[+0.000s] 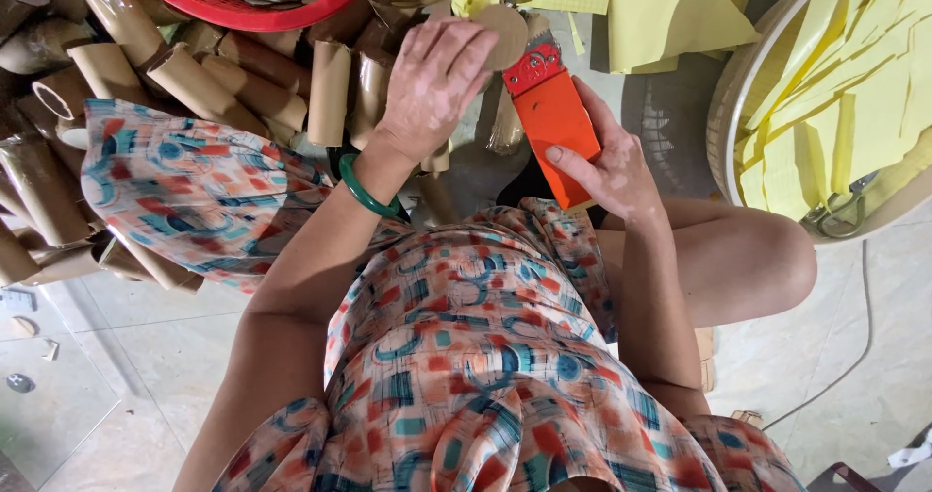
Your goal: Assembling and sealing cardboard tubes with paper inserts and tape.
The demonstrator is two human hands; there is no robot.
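Left hand (432, 84) pinches one brown cardboard disc (505, 34) in its fingers; right hand (607, 167) grips one orange block (555, 128). Cardboard tubes (204, 84) crowd the left; open floor (136, 356) lies below.

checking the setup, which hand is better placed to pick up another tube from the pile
Left, probably. The left hand holds only a small cardboard disc and hovers right above the cardboard tubes. The right hand grips the orange tool, farther from the pile.
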